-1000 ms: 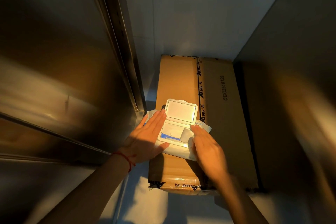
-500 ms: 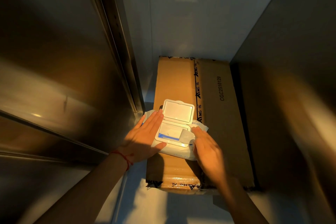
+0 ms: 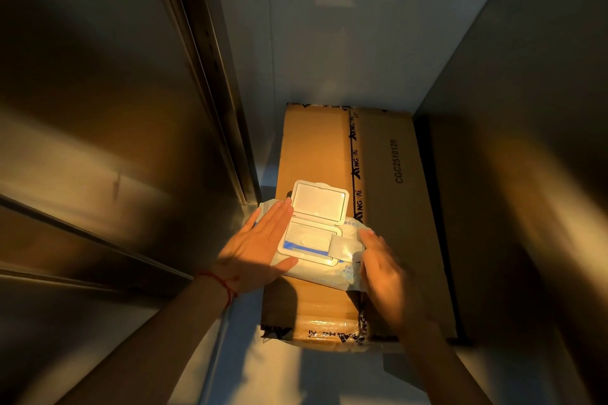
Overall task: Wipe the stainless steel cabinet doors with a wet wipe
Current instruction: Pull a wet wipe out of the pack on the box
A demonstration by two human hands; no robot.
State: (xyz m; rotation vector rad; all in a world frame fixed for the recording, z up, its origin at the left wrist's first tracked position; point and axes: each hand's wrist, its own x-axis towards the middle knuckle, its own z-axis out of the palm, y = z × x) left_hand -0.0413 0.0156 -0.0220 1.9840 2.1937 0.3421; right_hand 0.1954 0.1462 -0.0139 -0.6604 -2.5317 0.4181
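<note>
A white wet wipe pack [image 3: 339, 270] lies on a cardboard box [image 3: 391, 207], its hard lid [image 3: 319, 200] flipped up and open. My left hand [image 3: 260, 250] lies flat with straight fingers on the pack's left side, pressing it down. My right hand [image 3: 385, 270] rests on the pack's right side, its fingers at a thin seal flap [image 3: 342, 245] peeled rightward off the opening. The thumb is hidden. A stainless steel cabinet door [image 3: 98, 115] fills the left of the view. Another steel panel [image 3: 526, 115] stands on the right.
The box sits on a pale floor [image 3: 296, 375] in a narrow gap between the steel surfaces, with a grey wall [image 3: 345, 43] behind it. A dark frame edge [image 3: 214, 92] runs along the left door. Warm light falls across the hands and pack.
The seal flap has come further to the right off the pack's opening with my right fingers. My left hand has stayed flat on the pack.
</note>
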